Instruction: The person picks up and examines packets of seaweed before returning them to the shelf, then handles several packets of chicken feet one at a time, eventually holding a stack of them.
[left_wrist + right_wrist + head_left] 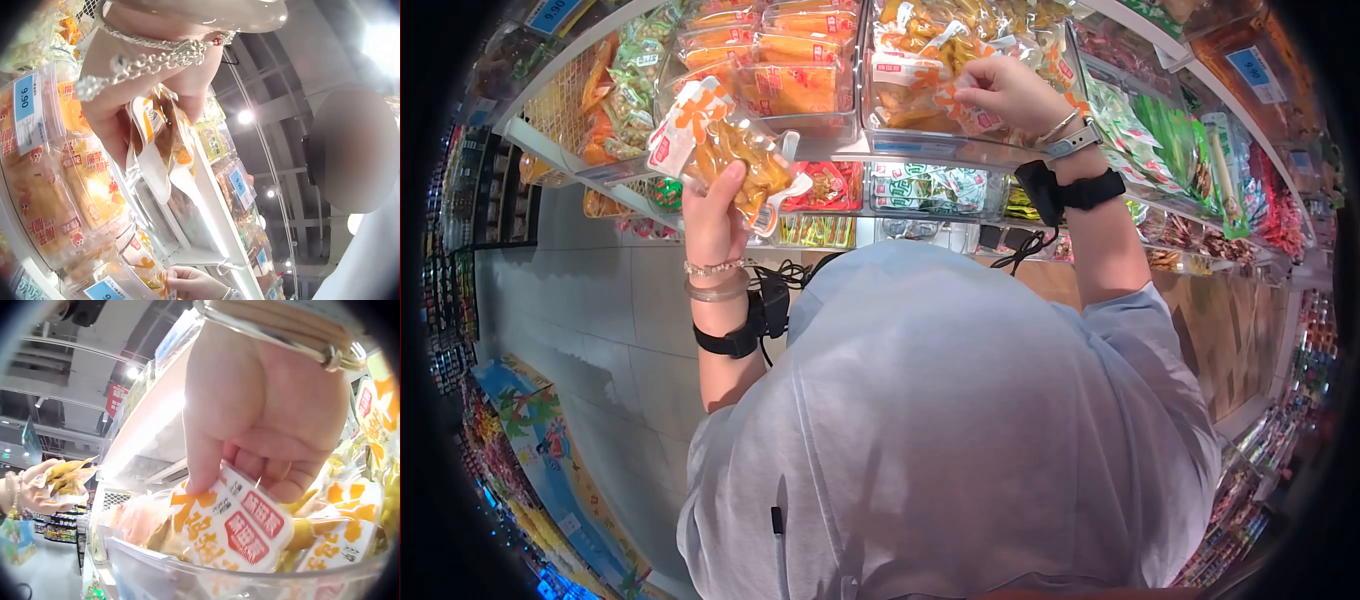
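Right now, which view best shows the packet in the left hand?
The head view: there the packet is seen broadside, mostly clear of the left hand. The left wrist view shows it narrow, partly hidden; the right wrist view, small, near the left edge.

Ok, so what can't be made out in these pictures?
Left hand: head view, most fingers hidden behind the raised packet.
Right hand: right wrist view, some fingertips hidden behind the pinched packet.
Price label: left wrist view, small print too blurred to read.
Goods at lower right: head view, cut off by the picture's dark edge.
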Motion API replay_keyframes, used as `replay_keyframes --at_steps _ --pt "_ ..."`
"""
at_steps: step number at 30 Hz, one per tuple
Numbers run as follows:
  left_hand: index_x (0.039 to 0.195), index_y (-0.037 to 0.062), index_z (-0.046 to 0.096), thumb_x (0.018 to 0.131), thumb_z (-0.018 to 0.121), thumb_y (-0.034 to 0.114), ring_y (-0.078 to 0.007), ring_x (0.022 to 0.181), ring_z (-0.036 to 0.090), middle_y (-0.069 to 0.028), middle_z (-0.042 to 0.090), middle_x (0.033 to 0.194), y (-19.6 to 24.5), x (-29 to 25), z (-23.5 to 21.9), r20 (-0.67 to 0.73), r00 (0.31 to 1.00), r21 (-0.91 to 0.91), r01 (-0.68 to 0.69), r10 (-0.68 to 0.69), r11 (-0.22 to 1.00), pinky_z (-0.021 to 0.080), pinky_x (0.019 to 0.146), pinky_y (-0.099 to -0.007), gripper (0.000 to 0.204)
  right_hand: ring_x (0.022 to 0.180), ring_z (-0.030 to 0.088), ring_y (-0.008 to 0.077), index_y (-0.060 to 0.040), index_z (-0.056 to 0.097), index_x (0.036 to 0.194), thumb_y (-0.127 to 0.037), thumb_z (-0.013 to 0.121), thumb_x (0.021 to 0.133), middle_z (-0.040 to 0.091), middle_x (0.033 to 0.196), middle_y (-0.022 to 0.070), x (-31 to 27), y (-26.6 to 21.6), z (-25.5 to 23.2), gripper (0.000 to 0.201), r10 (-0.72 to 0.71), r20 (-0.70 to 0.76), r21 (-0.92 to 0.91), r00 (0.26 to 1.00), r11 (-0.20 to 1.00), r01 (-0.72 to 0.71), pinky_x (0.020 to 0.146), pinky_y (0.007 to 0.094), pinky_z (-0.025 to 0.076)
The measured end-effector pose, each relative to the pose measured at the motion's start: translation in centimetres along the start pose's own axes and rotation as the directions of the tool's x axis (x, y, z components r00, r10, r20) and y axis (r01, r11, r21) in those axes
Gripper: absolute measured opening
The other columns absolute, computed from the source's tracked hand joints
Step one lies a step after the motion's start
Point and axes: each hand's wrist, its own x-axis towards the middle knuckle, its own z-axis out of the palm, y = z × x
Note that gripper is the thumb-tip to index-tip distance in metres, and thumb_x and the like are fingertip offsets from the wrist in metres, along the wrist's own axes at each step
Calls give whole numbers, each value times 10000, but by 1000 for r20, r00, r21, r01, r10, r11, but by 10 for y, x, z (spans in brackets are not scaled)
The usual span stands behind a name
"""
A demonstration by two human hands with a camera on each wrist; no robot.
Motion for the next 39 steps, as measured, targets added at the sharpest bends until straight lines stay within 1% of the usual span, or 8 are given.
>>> replay_keyframes --at_steps 1,9,15,21,28,30,31,39 --pt "1206 -27 371 812 539 77 -218 976 556 -125 531 1098 1 0 2 -4 1000 12 -12 12 1000 461 840 -348 441 490 472 182 2 556 708 -221 635 749 534 575 91 3 -1 0 240 -13 -21 -87 1000 996 12 490 292 399" --pt "1198 -33 375 810 540 76 -221 950 571 -130 537 1086 0 0 4 33 999 5 3 -3 1000 472 825 -348 436 642 572 329 -57 540 890 -165 530 809 580 665 150 4 -37 61 136 -298 -205 -516 932 842 156 547 405 443" --pt "1217 -29 359 808 536 72 -221 992 547 -133 516 1117 -1 -2 10 14 1000 23 -7 7 1000 456 851 -351 457 682 579 332 -77 519 945 -104 534 766 579 684 157 25 -47 49 182 -289 56 -598 956 757 264 577 408 454" --pt "1217 -25 360 805 542 61 -214 988 545 -125 514 1113 -1 -5 14 36 999 15 -4 4 1000 458 847 -351 458 707 581 333 -86 552 914 -121 551 734 593 722 143 40 -34 61 183 -331 82 -564 940 762 318 602 410 462" --pt "1203 -13 377 781 537 -29 -200 944 563 -112 522 1086 2 -7 18 30 999 -45 -14 15 999 481 809 -332 452 646 584 285 -89 586 943 -206 593 750 589 674 123 33 -46 37 226 -320 11 -475 947 832 286 571 380 446" --pt "1202 -13 379 781 538 -29 -199 944 563 -112 523 1086 2 -8 18 25 1000 -49 -11 12 999 480 811 -331 451 626 587 269 -79 590 958 -227 606 759 587 650 112 37 -43 28 249 -149 -308 -188 940 978 94 559 376 434" --pt "1201 -13 381 780 538 -28 -198 945 563 -111 524 1086 2 -8 17 25 1000 -53 -5 6 999 479 813 -331 449 644 590 246 -70 579 1000 -181 588 773 593 683 117 37 -37 24 253 -187 -338 -343 922 937 64 576 347 451" --pt "1211 -9 375 785 551 9 -194 973 547 -103 521 1097 2 -7 21 49 999 3 0 0 1000 461 835 -331 461 689 594 251 -79 529 1116 -61 543 739 604 840 145 49 -3 27 378 -242 -172 -368 955 915 165 655 321 484"
